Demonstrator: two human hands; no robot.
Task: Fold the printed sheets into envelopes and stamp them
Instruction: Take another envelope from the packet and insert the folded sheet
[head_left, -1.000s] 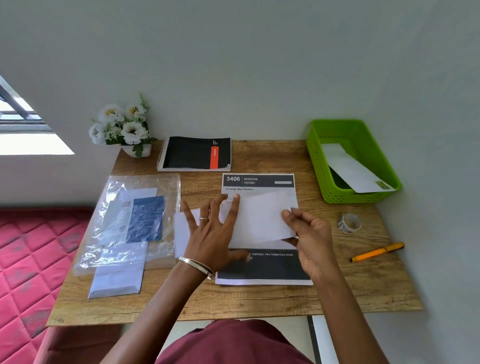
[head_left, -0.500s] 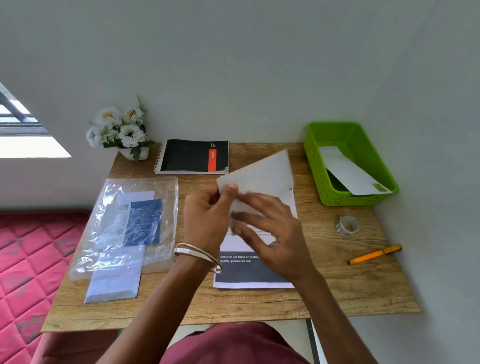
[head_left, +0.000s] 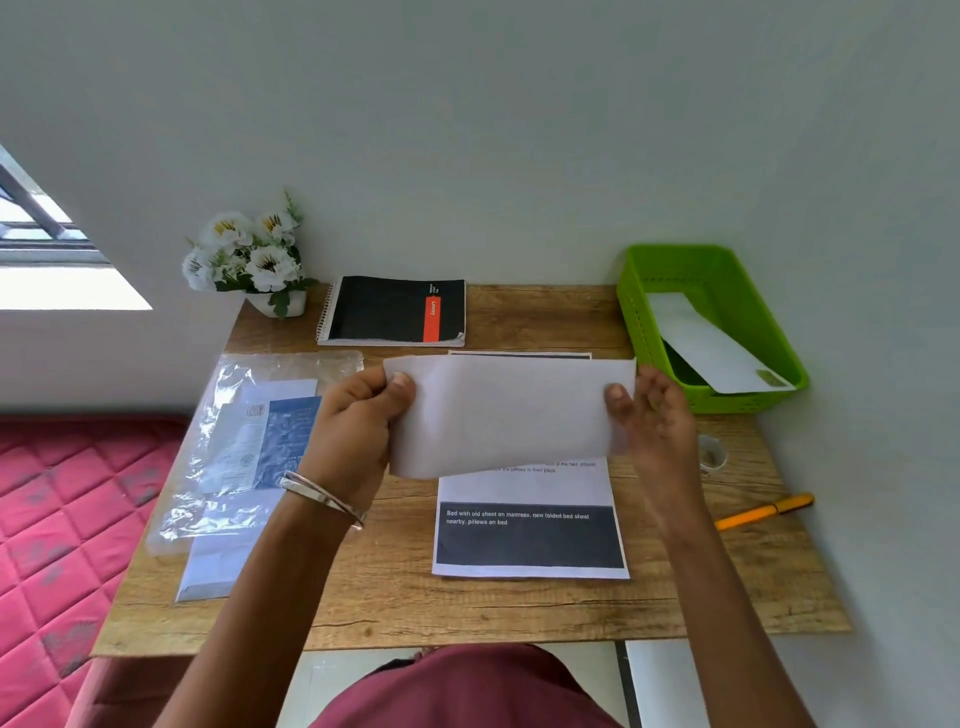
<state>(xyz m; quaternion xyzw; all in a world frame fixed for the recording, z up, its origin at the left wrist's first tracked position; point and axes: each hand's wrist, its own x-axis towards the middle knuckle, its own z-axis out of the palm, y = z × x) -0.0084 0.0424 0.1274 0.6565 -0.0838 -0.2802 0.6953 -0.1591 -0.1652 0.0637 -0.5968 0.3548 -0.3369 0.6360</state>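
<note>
I hold a white envelope (head_left: 506, 415) level above the wooden table (head_left: 384, 608), its long side running left to right. My left hand (head_left: 358, 421) pinches its left end and my right hand (head_left: 652, 415) grips its right end. Under it a printed sheet (head_left: 530, 538) with a dark caption block lies flat on the table, its upper part hidden by the envelope. A green basket (head_left: 636, 322) at the back right holds another white envelope (head_left: 711, 348) bearing a small stamp. A roll of stamps or tape (head_left: 712, 453) sits partly behind my right hand.
A clear plastic bag (head_left: 244, 441) with envelopes and a blue leaflet lies at the left. A black spiral notebook (head_left: 397, 312) and a pot of white flowers (head_left: 249, 260) stand at the back. An orange pen (head_left: 763, 512) lies at the right. A red mattress (head_left: 67, 519) adjoins the table's left side.
The envelope was lifted off the sheet, turned upward between both hands, and is now held flat and horizontal by its two ends. My right hand moved from the middle to the right end.
</note>
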